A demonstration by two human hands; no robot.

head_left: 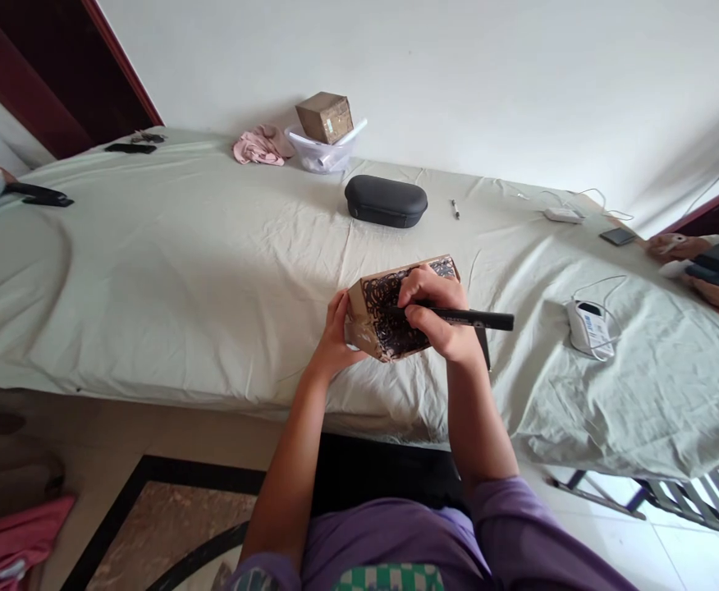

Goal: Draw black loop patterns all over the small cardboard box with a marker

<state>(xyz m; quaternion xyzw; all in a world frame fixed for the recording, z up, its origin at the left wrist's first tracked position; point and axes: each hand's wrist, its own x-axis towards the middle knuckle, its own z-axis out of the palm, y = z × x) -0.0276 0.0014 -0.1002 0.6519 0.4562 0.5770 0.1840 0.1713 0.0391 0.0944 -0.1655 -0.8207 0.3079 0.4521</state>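
Note:
A small cardboard box (358, 310) rests near the front of the cloth-covered table, its upper face covered in dense black scribbles. My left hand (336, 341) grips the box at its left end, thumb along the near side. Over the scribbled face, my right hand (437, 308) is closed around a black marker pen (486, 319). The marker's tip points left and lies against or just above the drawn surface; I cannot tell which. A dark flat object (483, 345) shows partly from behind my right wrist.
Beyond the box lies a black hard case (386, 201), with a small pen (455, 209) to its right. A plastic basin (319, 154) holding another cardboard box (324, 117) stands by the wall beside a pink cloth (262, 145). A white corded device (589, 328) lies right. Other people's hands (683, 246) show at both sides.

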